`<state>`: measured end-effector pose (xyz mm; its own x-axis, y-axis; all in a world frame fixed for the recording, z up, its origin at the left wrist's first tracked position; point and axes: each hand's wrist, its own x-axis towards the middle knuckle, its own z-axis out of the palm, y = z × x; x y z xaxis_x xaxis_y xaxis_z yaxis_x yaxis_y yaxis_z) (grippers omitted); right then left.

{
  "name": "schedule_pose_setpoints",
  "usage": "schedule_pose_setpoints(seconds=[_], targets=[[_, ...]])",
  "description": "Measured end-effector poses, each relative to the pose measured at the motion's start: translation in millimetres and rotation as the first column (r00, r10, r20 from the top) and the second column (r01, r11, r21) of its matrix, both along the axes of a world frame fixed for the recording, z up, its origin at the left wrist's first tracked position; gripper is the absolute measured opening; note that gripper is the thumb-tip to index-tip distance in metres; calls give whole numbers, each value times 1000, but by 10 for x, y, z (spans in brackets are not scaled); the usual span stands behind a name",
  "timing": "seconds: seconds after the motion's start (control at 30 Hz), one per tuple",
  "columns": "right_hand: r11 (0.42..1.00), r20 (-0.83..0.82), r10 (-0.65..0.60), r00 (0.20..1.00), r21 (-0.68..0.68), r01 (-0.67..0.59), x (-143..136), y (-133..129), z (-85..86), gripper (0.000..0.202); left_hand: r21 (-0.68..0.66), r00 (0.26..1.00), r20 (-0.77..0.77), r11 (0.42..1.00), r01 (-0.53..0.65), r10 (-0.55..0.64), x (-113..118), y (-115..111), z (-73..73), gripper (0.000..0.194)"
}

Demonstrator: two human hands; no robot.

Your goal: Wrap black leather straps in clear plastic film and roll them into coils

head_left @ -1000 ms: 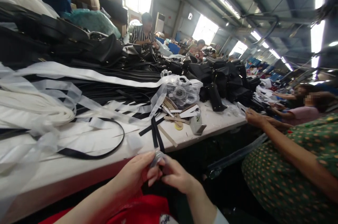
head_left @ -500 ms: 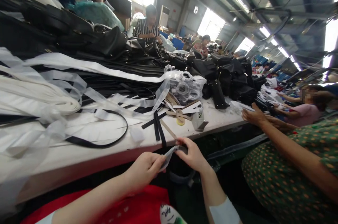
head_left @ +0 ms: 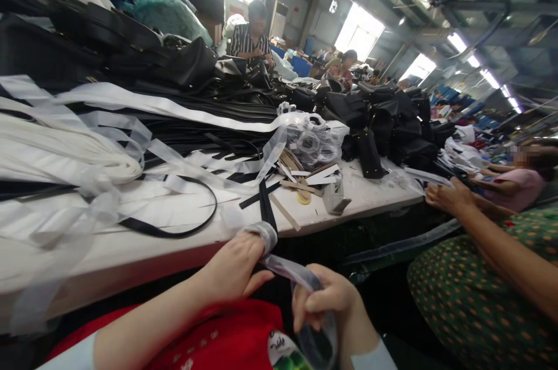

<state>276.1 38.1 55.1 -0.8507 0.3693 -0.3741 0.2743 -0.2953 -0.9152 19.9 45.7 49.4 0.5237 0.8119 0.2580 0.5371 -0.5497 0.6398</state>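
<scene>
A translucent plastic strip (head_left: 293, 268) runs between my two hands, in front of the table's edge. One end is looped around the fingers of my left hand (head_left: 238, 265), whose fingers are pressed together with the thumb apart. My right hand (head_left: 325, 297) is closed on the strip, and more of it hangs in a loop below that hand. Just beyond my left hand, black straps (head_left: 267, 207) lie over the edge of the white table (head_left: 235, 229). A narrow tan strip (head_left: 285, 212) lies beside them.
Rolled clear strips (head_left: 311, 140), paper strips and a small grey box (head_left: 336, 198) sit mid-table. White strap bundles (head_left: 65, 143) lie left, with black bags (head_left: 370, 111) piled behind. At right, a person in a green dotted garment (head_left: 475, 277) has hands at the table edge.
My hands have moved apart and more of the strip shows. It now loops around my left fingers. My right hand has come down nearer me, and the tan strip lies away from it.
</scene>
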Motion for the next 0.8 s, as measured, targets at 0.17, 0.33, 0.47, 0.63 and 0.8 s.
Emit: schedule_pose_setpoints(seconds=[0.17, 0.33, 0.47, 0.63, 0.8], targets=[[887, 216, -352, 910, 386, 252, 182, 210, -122, 44, -616, 997, 65, 785, 69, -36, 86, -19, 44, 62], [893, 17, -318, 948, 342, 293, -19, 117, -253, 71, -882, 819, 472, 176, 437, 326, 46, 95, 149, 65], [837, -14, -461, 887, 324, 440, -24, 69, -325, 62, -843, 683, 465, 47, 535, 564, -83, 203, 216, 61], [786, 7, -559, 829, 323, 527, 114, 90, -405, 35, -764, 490, 525, 132, 631, 696, -309, 354, 400, 59], [747, 49, -546, 836, 481, 460, 50, 88, -377, 40, -710, 286, 554, 265, 652, 782, -403, 458, 542, 49]])
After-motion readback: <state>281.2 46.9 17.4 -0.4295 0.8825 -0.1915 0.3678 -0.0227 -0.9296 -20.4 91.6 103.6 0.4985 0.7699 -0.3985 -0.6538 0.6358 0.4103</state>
